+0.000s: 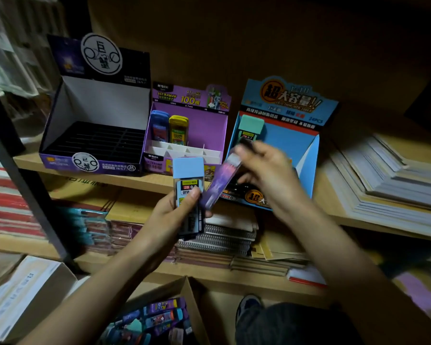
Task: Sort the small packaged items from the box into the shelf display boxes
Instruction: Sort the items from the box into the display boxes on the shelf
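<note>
Wooden shelf (144,181) carries, along its front edge, a big black display box (95,145) at the left reading "2B/0.7", a blue box (291,138) at the right reading "24PCS", and a purple box (204,130) between them reading "ULTRAMAN" and "100". The left hand (174,210) curls its fingers round a blue-topped pack (188,180) marked "2B 0.7"; it likely belongs in the blue box. The right hand (266,170) pinches a blurry purple pack (220,185). Match each label first, then stand it straight in a slot
</note>
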The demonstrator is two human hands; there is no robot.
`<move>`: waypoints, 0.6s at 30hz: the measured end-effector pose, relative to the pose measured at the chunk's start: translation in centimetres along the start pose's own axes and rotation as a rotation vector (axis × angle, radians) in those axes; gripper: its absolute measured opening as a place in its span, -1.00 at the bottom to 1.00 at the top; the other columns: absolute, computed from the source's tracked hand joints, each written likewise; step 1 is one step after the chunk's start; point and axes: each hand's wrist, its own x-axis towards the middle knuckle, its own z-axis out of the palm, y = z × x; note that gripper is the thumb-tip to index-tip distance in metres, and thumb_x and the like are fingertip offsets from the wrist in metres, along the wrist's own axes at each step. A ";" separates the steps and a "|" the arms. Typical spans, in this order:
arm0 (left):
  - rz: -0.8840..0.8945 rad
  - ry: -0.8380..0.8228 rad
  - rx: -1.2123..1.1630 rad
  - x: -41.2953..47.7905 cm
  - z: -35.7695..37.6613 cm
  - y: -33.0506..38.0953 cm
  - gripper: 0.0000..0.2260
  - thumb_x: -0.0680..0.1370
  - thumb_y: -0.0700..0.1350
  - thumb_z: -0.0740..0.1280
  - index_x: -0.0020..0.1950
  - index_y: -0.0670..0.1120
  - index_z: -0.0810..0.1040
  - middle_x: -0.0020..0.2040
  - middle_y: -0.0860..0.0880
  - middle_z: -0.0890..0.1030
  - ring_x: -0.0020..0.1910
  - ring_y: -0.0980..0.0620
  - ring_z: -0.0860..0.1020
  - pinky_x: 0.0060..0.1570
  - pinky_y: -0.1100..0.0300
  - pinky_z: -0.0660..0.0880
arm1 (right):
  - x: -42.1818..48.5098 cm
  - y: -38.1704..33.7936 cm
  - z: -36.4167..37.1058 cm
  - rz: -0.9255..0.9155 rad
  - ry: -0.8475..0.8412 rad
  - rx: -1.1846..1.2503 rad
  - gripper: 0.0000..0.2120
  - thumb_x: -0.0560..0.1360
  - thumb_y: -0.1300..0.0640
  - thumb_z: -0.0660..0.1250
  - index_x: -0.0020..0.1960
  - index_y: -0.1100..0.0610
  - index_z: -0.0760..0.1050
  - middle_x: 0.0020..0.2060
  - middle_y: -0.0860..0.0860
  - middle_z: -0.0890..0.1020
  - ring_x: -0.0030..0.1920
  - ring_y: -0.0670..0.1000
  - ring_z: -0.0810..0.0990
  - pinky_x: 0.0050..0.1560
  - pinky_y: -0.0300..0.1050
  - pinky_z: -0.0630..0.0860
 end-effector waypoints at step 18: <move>0.116 0.119 0.005 -0.6 -4.9 2.4 -0.74 0.45 0.03 0.25 0.06 -0.07 0.51 -0.20 -0.09 0.68 -0.29 0.06 0.64 -0.38 0.22 0.58 | 4.8 -4.7 -1.2 -0.470 0.121 -0.358 -0.93 0.53 0.16 0.31 -0.12 0.03 0.52 -0.29 -0.16 0.52 -0.23 -0.22 0.49 -0.17 -0.23 0.44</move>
